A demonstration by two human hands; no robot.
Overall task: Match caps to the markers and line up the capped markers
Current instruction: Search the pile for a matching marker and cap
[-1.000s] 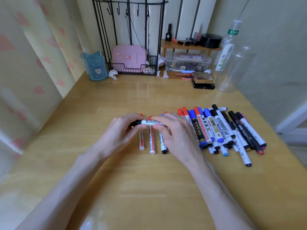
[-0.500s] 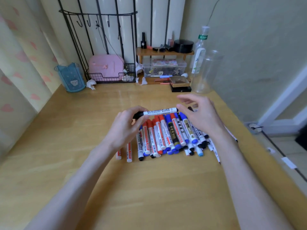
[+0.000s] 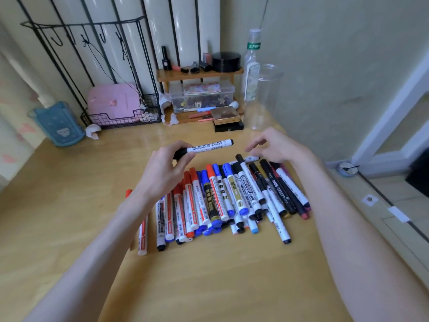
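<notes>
While aloft, marker (image 3: 210, 146) in left hand (image 3: 166, 168).

— Where do we sit?
— We're at a wooden table (image 3: 69, 217) in a corner, pale green wall (image 3: 336, 66) on our right.
— And behind it?
— We see a white radiator (image 3: 185, 26), a black wire rack (image 3: 120, 119), a small wooden shelf (image 3: 199, 75).
</notes>
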